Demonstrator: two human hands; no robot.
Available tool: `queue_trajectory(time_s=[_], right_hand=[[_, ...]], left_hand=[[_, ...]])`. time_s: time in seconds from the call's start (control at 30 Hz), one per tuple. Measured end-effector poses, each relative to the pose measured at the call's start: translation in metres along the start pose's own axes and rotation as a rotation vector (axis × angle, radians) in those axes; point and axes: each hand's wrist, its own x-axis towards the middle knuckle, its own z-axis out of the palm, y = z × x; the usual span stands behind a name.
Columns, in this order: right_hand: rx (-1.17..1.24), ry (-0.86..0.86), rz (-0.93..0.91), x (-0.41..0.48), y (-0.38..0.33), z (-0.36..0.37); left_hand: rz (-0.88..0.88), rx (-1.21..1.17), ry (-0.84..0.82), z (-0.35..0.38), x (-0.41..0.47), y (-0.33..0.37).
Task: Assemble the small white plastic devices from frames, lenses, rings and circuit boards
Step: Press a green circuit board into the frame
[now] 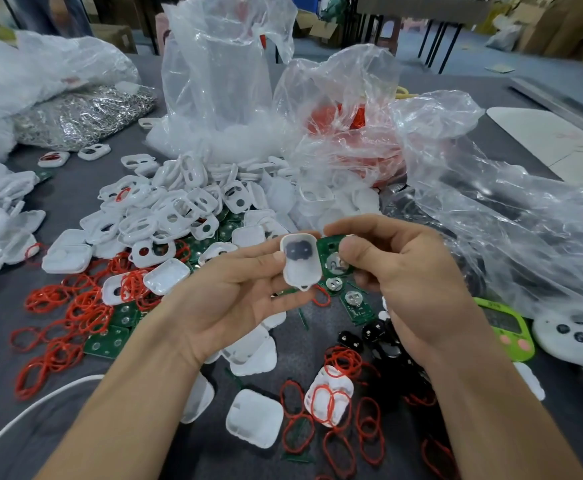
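Left hand (234,299) is up, palm toward us, thumb and fingertips pinching a white shell (300,268) with a dark insert showing in its upper half. Right hand (415,282) has its fingers curled round a green circuit board (333,259), held just beside the shell, both above the grey table (71,194). Below them lie loose red rings (71,306), behind them a heap of white frames (179,202), and beyond that crumpled plastic bags (214,81).

Left forearm in from 7 o'clock, left hand (234,299) palm-up, pinching white shell (300,263). Right forearm from 5 o'clock, right hand (411,282) fingers curled, pinching circuit board (331,249).
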Motion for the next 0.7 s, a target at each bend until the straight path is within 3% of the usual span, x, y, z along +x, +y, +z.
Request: queue_trajectory(time_s=[0.2,0.7], right_hand=[[0.036,0.029,-0.002,0.000,0.001,0.000],[-0.187,-0.008,-0.169,0.004,0.013,0.000]], left_hand=[[-0.019,-0.004,-0.047,0.004,0.000,-0.002],[-0.038,0.031,-0.036,0.012,-0.003,-0.003]])
